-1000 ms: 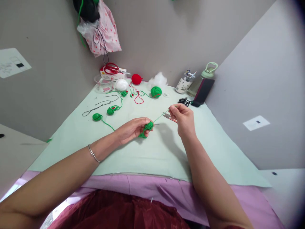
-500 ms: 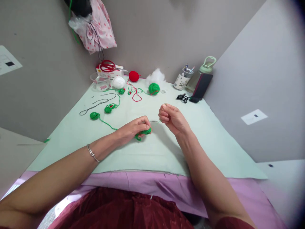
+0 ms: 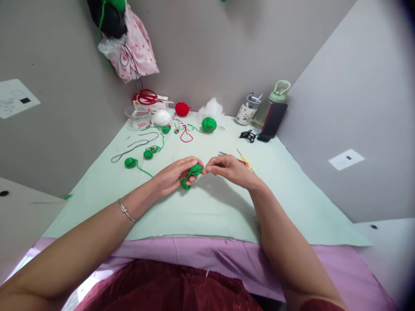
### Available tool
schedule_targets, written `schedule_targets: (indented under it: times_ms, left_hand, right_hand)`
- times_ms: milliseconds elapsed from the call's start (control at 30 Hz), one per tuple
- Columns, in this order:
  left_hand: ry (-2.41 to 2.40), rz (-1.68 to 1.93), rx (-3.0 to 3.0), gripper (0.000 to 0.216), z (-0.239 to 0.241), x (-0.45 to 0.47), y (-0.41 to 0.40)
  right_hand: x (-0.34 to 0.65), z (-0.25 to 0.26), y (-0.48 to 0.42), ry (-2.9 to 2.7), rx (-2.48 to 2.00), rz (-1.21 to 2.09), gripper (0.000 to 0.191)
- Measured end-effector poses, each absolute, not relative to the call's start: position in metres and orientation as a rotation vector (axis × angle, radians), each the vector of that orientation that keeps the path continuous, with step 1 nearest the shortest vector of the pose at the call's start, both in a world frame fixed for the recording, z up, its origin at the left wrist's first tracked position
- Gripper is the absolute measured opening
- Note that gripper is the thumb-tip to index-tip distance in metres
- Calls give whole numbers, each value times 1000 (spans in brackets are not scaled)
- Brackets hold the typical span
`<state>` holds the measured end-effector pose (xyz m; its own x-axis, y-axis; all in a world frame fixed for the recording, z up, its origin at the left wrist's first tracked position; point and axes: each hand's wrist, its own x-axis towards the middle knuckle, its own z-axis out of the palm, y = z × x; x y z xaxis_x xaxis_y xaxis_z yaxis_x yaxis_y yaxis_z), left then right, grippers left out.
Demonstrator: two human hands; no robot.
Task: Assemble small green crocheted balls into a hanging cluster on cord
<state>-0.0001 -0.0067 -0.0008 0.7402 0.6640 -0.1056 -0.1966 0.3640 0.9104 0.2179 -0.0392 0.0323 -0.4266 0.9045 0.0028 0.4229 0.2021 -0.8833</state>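
Grey partition walls enclose a pale green surface. Near its centre, a small green crocheted piece is gripped in the curled fingers of the left hand. It's touched at its upper end by the right hand, fingers pinched shut there; what's betw. them can't be made out. Small scissors & a yellow-handled hook lie just behind the right hand. Yarn balls are seen at the far edge: red, green, white.

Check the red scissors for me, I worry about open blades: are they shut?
Cannot tell for sure. The red scissors lie flat on the white box, handles side by side; the blades are too small to judge.
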Motion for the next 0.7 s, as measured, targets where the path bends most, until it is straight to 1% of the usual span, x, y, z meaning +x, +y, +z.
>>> schedule_targets:
  times_ms: [200,267,400,500,567,700]
  left_hand:
    - [512,595,1075,23,0,-1,-7]
    - [541,599,1159,23,1,-3,-6]
    - [608,642,1413,25,2,-6,-3]
    - [645,729,1508,25,2,-8,-1]
    - [701,802,1507,29,1,-9,1]
    - [769,877,1335,37,-4,-9,3]
  right_hand:
    - [225,30,-35,-1776,-1289,1208,24]
    - [227,30,-34,-1650,-1291,1228,22]
    - [221,32,-37,-1464,-1191,1243,24]
    - [203,32,-46,-1563,-1170,1118,22]
    - [189,29,-51,-1709,-1132,1012,19]
    - [172,15,-54,-1949,-1070,589,17]
